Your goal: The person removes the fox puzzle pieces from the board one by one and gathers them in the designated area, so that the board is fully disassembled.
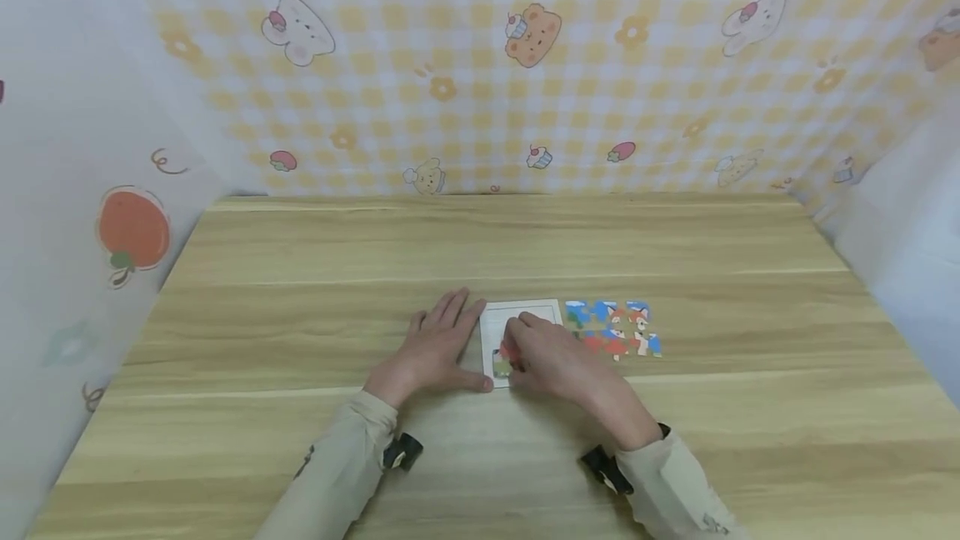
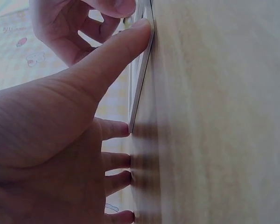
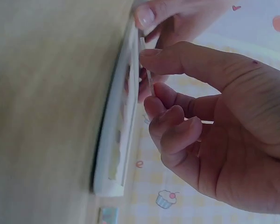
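A white puzzle tray [image 1: 491, 325] lies on the table in the head view. My left hand [image 1: 435, 350] rests at its left side, fingers spread and straight. In the left wrist view the thumb [image 2: 126, 39] presses on the tray's near edge and a fingertip touches its corner. Over the tray, my right hand [image 1: 553, 357] pinches a thin puzzle piece [image 3: 150, 84] between thumb and fingers, tilted on edge in the right wrist view. A green and red patch of puzzle picture [image 1: 501, 367] shows at the tray's lower left, partly hidden by the right hand.
Several loose puzzle pieces [image 1: 615, 325] with a fox picture on blue and red lie right of the tray, close to the right wrist. The wooden table [image 1: 300, 315] meets a yellow checked cloth [image 1: 480, 107] at the back.
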### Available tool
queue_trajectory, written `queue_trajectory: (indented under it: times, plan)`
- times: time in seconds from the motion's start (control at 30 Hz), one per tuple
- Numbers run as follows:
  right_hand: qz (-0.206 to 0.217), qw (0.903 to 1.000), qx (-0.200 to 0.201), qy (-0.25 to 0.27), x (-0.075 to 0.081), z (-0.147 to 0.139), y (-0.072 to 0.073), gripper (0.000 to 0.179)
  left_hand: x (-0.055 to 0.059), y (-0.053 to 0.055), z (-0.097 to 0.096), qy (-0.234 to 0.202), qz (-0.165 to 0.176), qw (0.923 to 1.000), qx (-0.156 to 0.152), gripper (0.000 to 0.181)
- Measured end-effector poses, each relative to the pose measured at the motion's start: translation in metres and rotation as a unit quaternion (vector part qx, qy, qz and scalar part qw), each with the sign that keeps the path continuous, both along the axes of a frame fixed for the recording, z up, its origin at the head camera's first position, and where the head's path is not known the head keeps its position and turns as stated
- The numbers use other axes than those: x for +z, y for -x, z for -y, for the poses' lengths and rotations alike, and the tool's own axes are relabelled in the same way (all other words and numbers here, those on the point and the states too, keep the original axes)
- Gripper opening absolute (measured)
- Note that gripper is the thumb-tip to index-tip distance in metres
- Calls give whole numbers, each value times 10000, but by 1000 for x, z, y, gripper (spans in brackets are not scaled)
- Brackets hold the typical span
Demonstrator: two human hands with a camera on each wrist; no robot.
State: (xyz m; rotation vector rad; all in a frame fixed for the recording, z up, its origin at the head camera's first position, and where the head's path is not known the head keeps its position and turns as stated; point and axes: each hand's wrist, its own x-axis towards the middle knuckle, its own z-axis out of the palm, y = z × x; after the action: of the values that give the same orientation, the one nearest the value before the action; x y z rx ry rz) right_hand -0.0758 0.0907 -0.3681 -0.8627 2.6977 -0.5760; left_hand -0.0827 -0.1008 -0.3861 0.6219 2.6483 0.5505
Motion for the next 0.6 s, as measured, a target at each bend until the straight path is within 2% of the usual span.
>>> queue_trajectory:
  times: [0.3, 0.47, 0.6]
  plan:
    - [-143, 9992, 12, 372, 11, -16, 4, 25, 3, -1, 2, 54, 49, 10000, -67, 104]
    - [-124, 9987, -123, 478, 9, -38, 1, 26, 4, -7, 0, -63, 171, 9998, 68, 105]
    - [-348, 9969, -163, 691, 7, -61, -2, 25, 3, -15, -1, -196, 200, 9994, 197, 105]
